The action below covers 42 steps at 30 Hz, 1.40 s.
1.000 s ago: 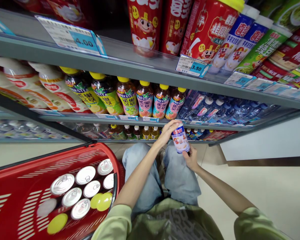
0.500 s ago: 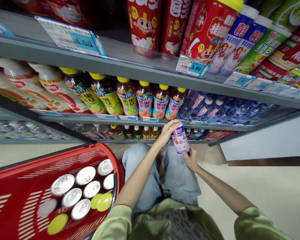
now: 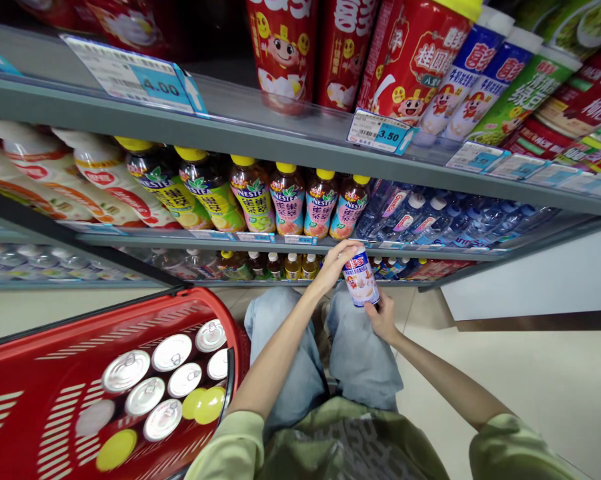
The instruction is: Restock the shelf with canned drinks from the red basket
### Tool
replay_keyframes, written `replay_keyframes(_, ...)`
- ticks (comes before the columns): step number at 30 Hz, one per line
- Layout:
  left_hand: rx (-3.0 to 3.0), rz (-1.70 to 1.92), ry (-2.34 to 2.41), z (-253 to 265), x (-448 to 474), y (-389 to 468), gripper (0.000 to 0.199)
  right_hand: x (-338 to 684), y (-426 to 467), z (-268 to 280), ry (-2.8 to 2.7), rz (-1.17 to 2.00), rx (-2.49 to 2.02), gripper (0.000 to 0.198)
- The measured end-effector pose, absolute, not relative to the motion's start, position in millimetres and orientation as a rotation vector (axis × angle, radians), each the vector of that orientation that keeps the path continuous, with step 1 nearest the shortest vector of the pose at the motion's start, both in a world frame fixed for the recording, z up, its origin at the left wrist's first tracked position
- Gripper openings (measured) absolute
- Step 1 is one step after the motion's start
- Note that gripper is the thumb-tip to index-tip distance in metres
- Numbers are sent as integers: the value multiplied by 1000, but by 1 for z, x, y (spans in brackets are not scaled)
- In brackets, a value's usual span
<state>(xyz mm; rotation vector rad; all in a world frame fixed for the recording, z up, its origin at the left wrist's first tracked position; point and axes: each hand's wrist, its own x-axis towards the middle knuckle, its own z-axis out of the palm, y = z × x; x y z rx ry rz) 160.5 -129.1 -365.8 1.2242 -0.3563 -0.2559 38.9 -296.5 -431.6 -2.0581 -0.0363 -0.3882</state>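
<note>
A blue and white drink can (image 3: 361, 280) with a red-lettered label is held slightly tilted above my knees, between both hands. My left hand (image 3: 336, 261) grips its top end, fingers laid over the upper rim. At the bottom end, my right hand (image 3: 381, 316) closes on the can's lower edge. To my left stands a red shopping basket (image 3: 15, 360) holding several cans with silver pull-tab lids (image 3: 145, 396) and some with yellow caps (image 3: 116, 449).
Shelves (image 3: 280, 140) rise in front of me. The top one bears red cans (image 3: 283, 57) and price tags (image 3: 380, 132). Below it stand tea bottles (image 3: 290, 200) with yellow caps, white bottles (image 3: 100, 170) and water bottles (image 3: 420, 217). A white panel (image 3: 530, 287) is at right.
The view has shifted very slightly, moving the upper shelf a little leftward. Both hands and the can keep the same position.
</note>
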Motion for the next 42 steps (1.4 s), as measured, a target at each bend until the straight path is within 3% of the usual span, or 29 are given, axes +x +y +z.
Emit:
replay_keyframes(9,1200,-265,-364,-369,162,-129,41,39,-293,-428,-79,-455,-2043,54)
replay_keyframes(18,1177,-276,-423,-365,159,-123,45,29,-279,-420,-61,-649,-2215,71)
replay_keyframes(36,1185,-252,-394,-368,158,-123,44,39,-286,-420,-81,-510,-2110,45)
replay_keyframes(42,1179,-210,-330,-375,156,-124,48,41,-283,-422,-99,-524,-2094,50)
